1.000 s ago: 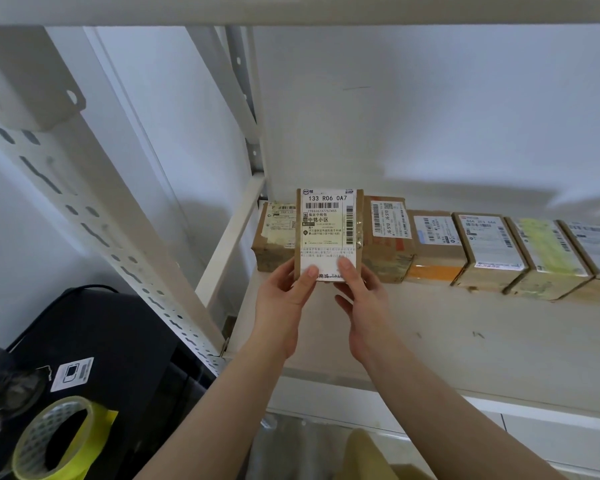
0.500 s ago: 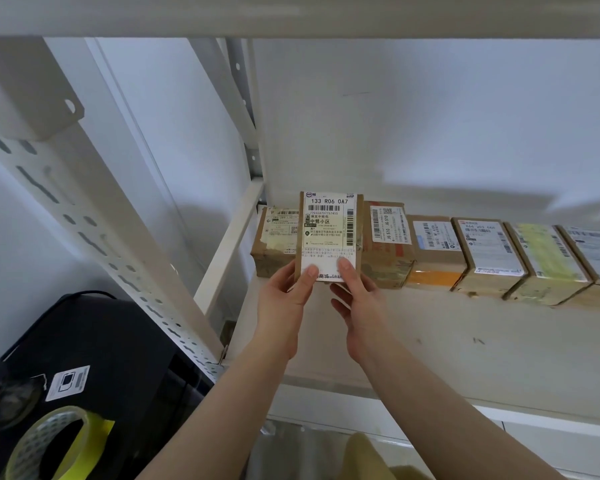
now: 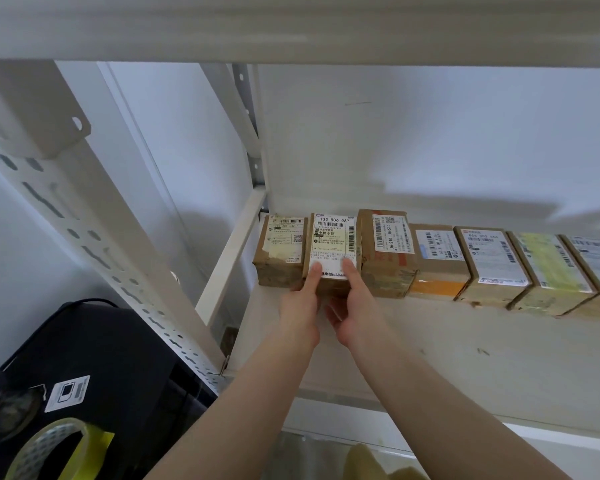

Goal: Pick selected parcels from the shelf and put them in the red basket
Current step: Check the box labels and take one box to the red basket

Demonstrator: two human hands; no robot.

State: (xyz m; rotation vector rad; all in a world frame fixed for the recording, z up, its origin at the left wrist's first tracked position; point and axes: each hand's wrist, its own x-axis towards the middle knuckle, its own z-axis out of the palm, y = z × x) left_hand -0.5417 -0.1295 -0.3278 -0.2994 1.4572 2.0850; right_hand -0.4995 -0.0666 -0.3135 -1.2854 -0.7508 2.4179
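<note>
Both hands around labelled parcel on shelf.

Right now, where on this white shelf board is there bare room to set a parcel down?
Bare: the white shelf board's front strip, between the brown cardboard parcel row and the front edge. Crowded: the back, parcels side by side; both hands hold the white-labelled parcel.

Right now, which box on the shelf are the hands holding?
The second box from the left, whose white label reads 133 R06 0A7. The left hand and right hand grip its lower end; no hand touches the other boxes in the row.
</note>
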